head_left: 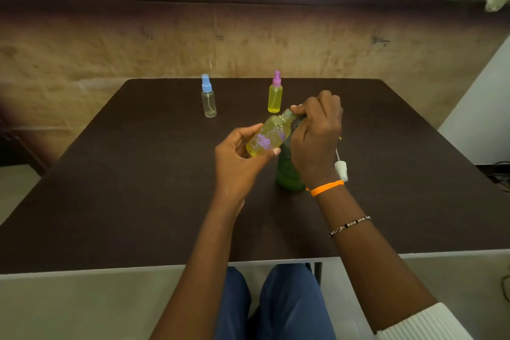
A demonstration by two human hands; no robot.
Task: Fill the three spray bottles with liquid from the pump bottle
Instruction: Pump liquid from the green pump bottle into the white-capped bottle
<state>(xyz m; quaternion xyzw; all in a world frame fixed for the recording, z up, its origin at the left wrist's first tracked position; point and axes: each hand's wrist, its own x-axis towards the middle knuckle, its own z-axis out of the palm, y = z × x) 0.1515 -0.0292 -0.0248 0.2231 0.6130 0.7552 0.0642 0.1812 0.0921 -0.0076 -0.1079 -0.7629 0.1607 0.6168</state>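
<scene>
My left hand (pixel 237 160) grips an uncapped spray bottle (pixel 269 136) with purple print, full of yellow liquid and tilted so its open neck points up and right. My right hand (pixel 317 132) is curled over the top of the green pump bottle (pixel 288 174), which stands on the dark table (pixel 138 188); the pump head is hidden under my fingers, right at the tilted bottle's neck. A white spray cap (pixel 341 170) with its tube lies on the table behind my right wrist. Further back stand a near-empty clear bottle with a blue cap (pixel 209 99) and a yellow-filled bottle with a pink cap (pixel 275 95).
The table's front edge (pixel 110 269) runs just above my knees. A brown wooden panel (pixel 248 44) rises behind the table. Cables lie on the floor at the far right (pixel 501 174).
</scene>
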